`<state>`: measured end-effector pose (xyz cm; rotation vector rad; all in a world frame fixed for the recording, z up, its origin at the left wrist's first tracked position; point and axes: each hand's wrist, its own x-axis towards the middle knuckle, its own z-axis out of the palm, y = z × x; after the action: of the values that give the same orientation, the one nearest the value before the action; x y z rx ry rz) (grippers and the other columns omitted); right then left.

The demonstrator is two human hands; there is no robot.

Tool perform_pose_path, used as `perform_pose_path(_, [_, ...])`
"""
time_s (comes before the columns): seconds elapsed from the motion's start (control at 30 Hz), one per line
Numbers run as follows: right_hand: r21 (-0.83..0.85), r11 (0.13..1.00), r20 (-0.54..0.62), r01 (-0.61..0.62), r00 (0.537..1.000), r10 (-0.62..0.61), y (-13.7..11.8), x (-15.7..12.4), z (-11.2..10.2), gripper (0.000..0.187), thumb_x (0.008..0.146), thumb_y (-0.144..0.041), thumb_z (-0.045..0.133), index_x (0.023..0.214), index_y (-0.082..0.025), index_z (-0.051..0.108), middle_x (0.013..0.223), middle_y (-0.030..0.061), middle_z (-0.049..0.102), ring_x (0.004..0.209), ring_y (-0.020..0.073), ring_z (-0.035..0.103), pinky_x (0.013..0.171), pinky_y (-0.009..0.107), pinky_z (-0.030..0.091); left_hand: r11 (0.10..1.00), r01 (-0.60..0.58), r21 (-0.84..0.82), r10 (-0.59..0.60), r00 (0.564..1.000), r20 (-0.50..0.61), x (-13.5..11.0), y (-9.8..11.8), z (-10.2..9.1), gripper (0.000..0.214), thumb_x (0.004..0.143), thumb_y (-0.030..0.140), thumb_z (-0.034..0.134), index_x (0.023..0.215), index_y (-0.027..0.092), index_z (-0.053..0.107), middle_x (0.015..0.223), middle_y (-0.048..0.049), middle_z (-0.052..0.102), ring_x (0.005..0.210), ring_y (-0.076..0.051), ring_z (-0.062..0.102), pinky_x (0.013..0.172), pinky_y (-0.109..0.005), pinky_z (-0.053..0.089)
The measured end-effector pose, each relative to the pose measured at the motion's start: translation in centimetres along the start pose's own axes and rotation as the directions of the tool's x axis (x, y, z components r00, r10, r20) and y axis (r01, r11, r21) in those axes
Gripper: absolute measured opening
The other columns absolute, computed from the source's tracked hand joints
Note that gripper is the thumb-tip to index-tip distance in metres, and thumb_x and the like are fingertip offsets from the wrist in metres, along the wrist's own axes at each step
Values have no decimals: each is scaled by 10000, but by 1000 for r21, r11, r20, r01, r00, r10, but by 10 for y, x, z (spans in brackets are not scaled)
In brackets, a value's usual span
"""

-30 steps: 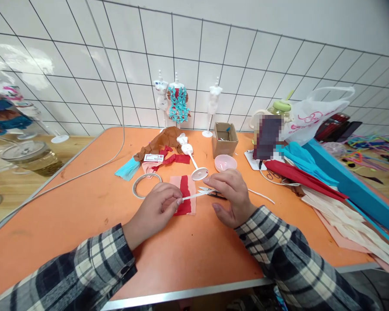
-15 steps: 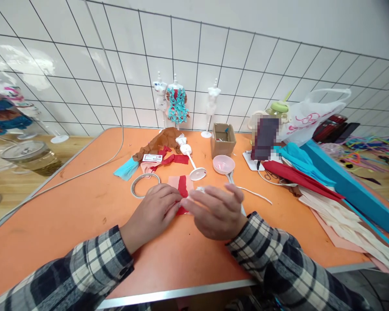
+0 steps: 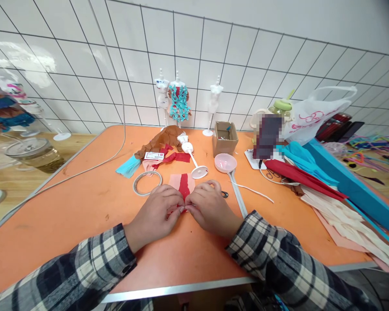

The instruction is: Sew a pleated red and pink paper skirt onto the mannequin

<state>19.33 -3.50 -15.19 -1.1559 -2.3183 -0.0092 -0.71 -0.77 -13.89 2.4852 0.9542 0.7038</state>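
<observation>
My left hand (image 3: 157,212) and my right hand (image 3: 210,208) meet fingertip to fingertip, both closed in a pinch. They hover over the near edge of a pink cloth piece with a red strip (image 3: 183,183) lying flat on the orange table (image 3: 84,207). The fingers hide whatever they pinch. Just right of my right hand lie small scissors (image 3: 224,194), mostly covered, and a long white strip (image 3: 239,198). A white doll stand (image 3: 194,163) lies on its side beyond the cloth.
A tape ring (image 3: 147,183), a pink bowl (image 3: 225,163), a cardboard box (image 3: 225,138) and cloth scraps (image 3: 162,140) sit behind. Three small mannequins (image 3: 179,100) stand by the tiled wall. Blue and red paper rolls (image 3: 343,181) and a plastic bag (image 3: 314,114) crowd the right; a jar (image 3: 32,155) stands left.
My right hand left the scissors and came left to meet my left fingertips. The thin white strip my left hand held out is now hidden in the joined pinch.
</observation>
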Motion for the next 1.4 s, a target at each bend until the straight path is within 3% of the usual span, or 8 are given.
perform_pose_path(0.2, [-162, 965, -200, 205, 951, -236, 0, -3, 2, 101, 954, -163, 517, 897, -203, 591, 812, -3, 677, 943, 176, 565, 991, 427, 257, 793, 290, -536, -262, 956, 131, 1, 7, -2, 166, 833, 300, 616, 762, 186, 714, 843, -42, 711, 836, -203, 629, 811, -336, 477])
perform_pose_path(0.37, [1, 981, -374, 193, 910, -178, -1, 2, -14, 141, 955, -207, 521, 852, -205, 617, 804, 13, 695, 900, 187, 593, 938, 403, 353, 337, 457, -823, -404, 860, 312, -1, 3, 4, 189, 759, 358, 750, 794, 173, 737, 841, -38, 723, 870, -198, 641, 861, -320, 486])
perform_pose_path(0.47, [134, 990, -281, 38, 960, 1, 17, 5, -31, 191, 964, -235, 515, 857, -210, 671, 825, 29, 720, 830, 185, 620, 872, 385, 407, 215, 453, -865, -515, 805, 293, 0, -5, 6, 243, 733, 381, 799, 873, 185, 763, 920, -53, 751, 930, -220, 665, 921, -364, 494])
perform_pose_path(0.53, [272, 943, -52, -193, 975, 215, 42, 4, -45, 191, 949, -248, 523, 897, -208, 703, 878, 46, 738, 818, 183, 643, 760, 335, 444, 280, 442, -852, -540, 807, 241, 1, -8, 4, 304, 762, 414, 783, 989, 211, 774, 1078, -67, 752, 1053, -243, 658, 993, -389, 472])
perform_pose_path(0.63, [391, 704, 270, -593, 805, 528, 90, -8, -64, 148, 870, -313, 605, 882, -195, 695, 818, 38, 718, 758, 174, 644, 659, 290, 464, 465, 430, -774, -539, 831, 138, 1, -8, 1, 353, 774, 426, 764, 1083, 254, 765, 1278, -54, 690, 1197, -258, 605, 1056, -393, 443])
perform_pose_path(0.8, [432, 418, 603, -799, 600, 526, 137, -36, -84, 387, 767, -412, 710, 1057, -214, 548, 689, -26, 645, 575, 124, 529, 458, 214, 380, 598, 455, -659, -526, 844, 105, 1, -3, 2, 407, 737, 427, 754, 1097, 239, 762, 1212, -75, 711, 962, -242, 678, 879, -394, 554])
perform_pose_path(1.13, [98, 651, 613, -753, 561, 556, 140, -40, -71, 129, 868, -294, 594, 890, -206, 503, 763, 17, 697, 666, 133, 578, 580, 227, 407, 685, 408, -603, -489, 871, 34, 0, -10, 7, 357, 751, 449, 722, 998, 192, 740, 1069, -88, 715, 902, -228, 669, 740, -337, 576])
perform_pose_path(1.4, [-160, 652, 522, -741, 497, 693, 131, -29, -63, 171, 766, -210, 642, 903, -217, 540, 815, 9, 688, 718, 167, 612, 578, 244, 373, 684, 406, -606, -497, 868, 22, 0, -7, 7, 338, 744, 447, 724, 969, 195, 727, 1014, -82, 720, 863, -221, 672, 707, -326, 580])
